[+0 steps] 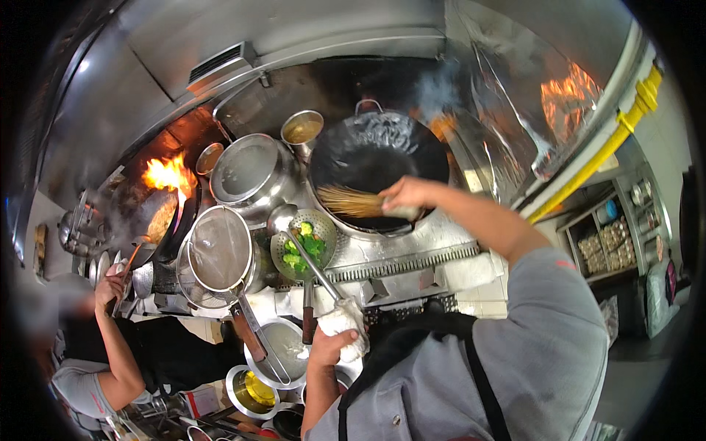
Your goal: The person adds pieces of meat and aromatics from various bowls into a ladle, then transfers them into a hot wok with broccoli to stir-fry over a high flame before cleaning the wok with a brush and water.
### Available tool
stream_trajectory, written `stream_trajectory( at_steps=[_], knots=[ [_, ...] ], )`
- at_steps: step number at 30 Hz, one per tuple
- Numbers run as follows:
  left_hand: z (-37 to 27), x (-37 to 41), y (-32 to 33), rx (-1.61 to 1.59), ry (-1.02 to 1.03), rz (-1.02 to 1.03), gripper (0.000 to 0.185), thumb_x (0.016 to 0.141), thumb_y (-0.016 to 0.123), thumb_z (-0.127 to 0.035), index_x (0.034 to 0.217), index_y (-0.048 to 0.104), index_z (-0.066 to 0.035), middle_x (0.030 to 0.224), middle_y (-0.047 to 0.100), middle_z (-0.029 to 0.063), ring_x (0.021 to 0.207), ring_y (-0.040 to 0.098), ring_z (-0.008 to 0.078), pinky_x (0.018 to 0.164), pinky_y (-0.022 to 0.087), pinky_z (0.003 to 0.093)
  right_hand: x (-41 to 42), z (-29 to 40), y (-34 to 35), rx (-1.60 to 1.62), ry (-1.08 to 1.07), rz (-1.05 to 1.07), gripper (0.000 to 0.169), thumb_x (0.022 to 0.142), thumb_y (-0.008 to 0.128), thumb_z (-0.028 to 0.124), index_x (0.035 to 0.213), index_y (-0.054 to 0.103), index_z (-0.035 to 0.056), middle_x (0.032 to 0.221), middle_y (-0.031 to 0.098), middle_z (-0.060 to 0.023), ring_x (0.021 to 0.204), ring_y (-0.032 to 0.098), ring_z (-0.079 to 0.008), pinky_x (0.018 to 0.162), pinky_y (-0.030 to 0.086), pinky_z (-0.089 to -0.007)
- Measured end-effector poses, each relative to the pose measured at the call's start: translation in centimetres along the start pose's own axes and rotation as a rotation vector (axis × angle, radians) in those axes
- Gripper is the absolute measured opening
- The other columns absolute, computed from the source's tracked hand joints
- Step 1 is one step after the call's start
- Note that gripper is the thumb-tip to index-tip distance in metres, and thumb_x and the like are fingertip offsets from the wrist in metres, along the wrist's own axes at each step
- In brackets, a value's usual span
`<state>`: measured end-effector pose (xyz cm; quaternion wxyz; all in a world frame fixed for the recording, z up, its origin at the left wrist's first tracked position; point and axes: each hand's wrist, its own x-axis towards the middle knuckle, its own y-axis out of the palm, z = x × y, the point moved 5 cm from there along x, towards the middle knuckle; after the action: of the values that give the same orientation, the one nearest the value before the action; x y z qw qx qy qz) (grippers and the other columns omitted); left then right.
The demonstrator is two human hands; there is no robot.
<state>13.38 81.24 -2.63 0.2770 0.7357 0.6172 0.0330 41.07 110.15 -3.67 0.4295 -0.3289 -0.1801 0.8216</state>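
Note:
My right hand (405, 195) grips the handle end of a bamboo wok brush (350, 202). Its bristles lie against the near inside wall of a large black wok (380, 149), which has a loop handle at the far rim. In my left hand (329, 347) are a folded white cloth (348, 329) and, wrapped in it, the handle of a steel ladle (317, 264). The ladle's bowl rests over the edge of a perforated strainer (281, 251) holding broccoli florets (305, 248).
At left a co-worker's hand (110, 286) holds a ladle by a flaming wok (182, 220). A lidded steel pot (245, 171), a mesh skimmer (219, 248) and a metal cup of liquid (302, 129) crowd the stove. A yellow pipe (595, 160) runs along the right.

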Motion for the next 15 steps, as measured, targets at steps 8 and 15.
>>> stream_trajectory(
  at_steps=[8, 15],
  knots=[
    [3.0, 1.0, -1.2, -0.171, -0.061, -0.19, 0.053, 0.075, 0.075, -0.033, 0.112, 0.055, -0.001, 0.088, 0.065, 0.0143, 0.074, 0.066, 0.0268, 0.065, 0.056, 0.0378, -11.3, -7.9, -16.3, -0.048, 0.201, -1.162, 0.062, 0.084, 0.061, 0.033, 0.137, 0.044, 0.0044, 0.118, 0.061, -0.0246, 0.111, 0.059, -0.0382, 0.093, 0.048, -0.0417],
    [7.8, 10.5, 2.1, -0.41, -0.263, -0.223, 0.041, 0.088, 0.04, -0.047, 0.104, 0.061, -0.016, 0.09, 0.064, 0.0077, 0.078, 0.063, 0.0275, 0.066, 0.053, 0.0446, -24.1, -18.1, 4.8, -0.046, 0.177, -0.971, 0.083, 0.075, 0.067, 0.016, 0.148, 0.027, 0.0083, 0.124, 0.053, -0.0298, 0.114, 0.053, -0.0457, 0.097, 0.044, -0.0466]
  ],
)
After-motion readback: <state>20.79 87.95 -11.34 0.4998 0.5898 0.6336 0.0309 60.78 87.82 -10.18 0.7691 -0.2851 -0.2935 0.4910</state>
